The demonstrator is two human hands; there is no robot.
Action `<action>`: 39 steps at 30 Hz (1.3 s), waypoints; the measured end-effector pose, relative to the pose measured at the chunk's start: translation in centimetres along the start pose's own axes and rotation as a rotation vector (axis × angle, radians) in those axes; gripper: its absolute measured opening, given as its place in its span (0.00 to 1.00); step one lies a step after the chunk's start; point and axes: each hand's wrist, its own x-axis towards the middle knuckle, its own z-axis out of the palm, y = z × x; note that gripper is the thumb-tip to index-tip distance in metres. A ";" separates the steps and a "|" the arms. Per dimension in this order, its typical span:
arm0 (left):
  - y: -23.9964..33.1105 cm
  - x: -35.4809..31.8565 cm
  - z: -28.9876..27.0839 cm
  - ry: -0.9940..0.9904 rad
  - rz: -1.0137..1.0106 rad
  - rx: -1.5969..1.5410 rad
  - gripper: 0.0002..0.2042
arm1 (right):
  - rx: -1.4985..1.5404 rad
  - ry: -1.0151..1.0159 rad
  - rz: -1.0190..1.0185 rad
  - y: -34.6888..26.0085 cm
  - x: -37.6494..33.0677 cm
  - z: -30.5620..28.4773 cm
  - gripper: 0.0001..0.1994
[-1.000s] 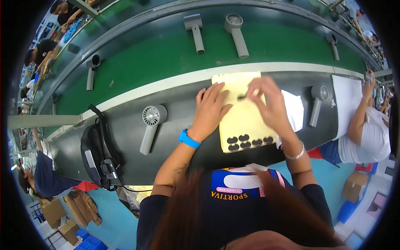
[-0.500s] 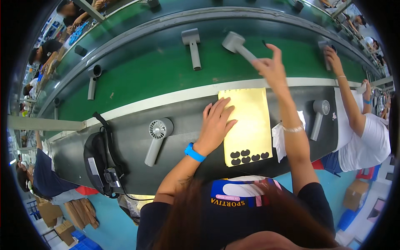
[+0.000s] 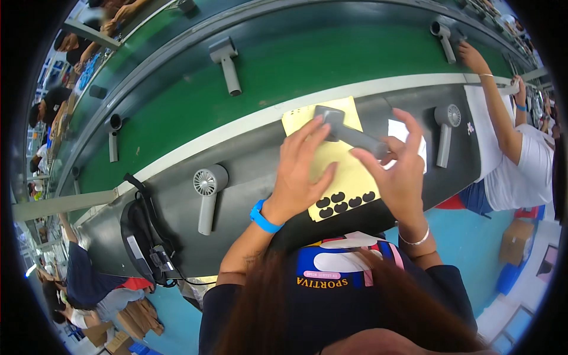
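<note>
A grey handheld fan is tilted over the yellow sheets, its handle pinched between the thumb and fingers of my right hand. My left hand has its fingers spread, the fingertips at the fan's head and the thumb apart from it; whether they touch is hard to tell. Along the near edge of the sheets sit several black round stickers with notched sides. To the left, another grey fan with its round grille showing lies on the black table.
A black bag with a strap and cable lies left. More grey fan bodies, one at centre, lie on the green conveyor. A fan and white paper are to the right, beside a co-worker's arm.
My right hand has brought a grey fan from the conveyor back over the yellow sheets. My left hand has lifted off the sheets toward the fan's head. The view has turned slightly.
</note>
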 end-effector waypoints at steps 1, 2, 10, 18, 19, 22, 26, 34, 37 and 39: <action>0.3 0.1 0.2 -0.004 -0.003 0.001 0.28 | 0.002 -0.002 0.004 -0.4 -0.1 0.1 0.39; 0.4 0.4 0.4 -0.031 0.052 -0.026 0.27 | 0.019 -0.050 -0.054 -0.9 -0.2 0.1 0.40; 1.4 1.0 0.5 -0.013 -0.006 -0.125 0.22 | 0.244 -0.031 -0.200 0.3 -0.2 -1.5 0.13; 1.3 0.8 0.3 0.034 -0.094 -0.308 0.20 | 0.556 -0.025 -0.185 0.2 -0.9 -1.7 0.05; 1.2 0.6 0.3 0.024 -0.137 -0.354 0.20 | 0.555 -0.033 -0.179 0.0 -0.8 -1.8 0.05; 1.1 0.5 0.4 0.020 -0.166 -0.402 0.20 | 0.624 -0.086 -0.126 -0.5 -0.6 -2.1 0.03; 1.5 0.9 0.4 -0.014 -0.134 -0.392 0.20 | 0.606 -0.144 -0.126 -0.5 -0.3 -1.8 0.04; 2.2 0.8 0.9 0.032 -0.153 -0.438 0.20 | 0.762 -0.153 -0.084 -0.4 -0.7 -0.4 0.10; 2.4 0.6 1.1 0.020 -0.217 -0.573 0.20 | 0.811 -0.168 -0.097 -0.2 -0.6 -0.4 0.13; 2.6 0.6 1.1 0.029 -0.262 -0.684 0.21 | 0.843 -0.143 -0.087 -0.1 -0.6 -0.5 0.14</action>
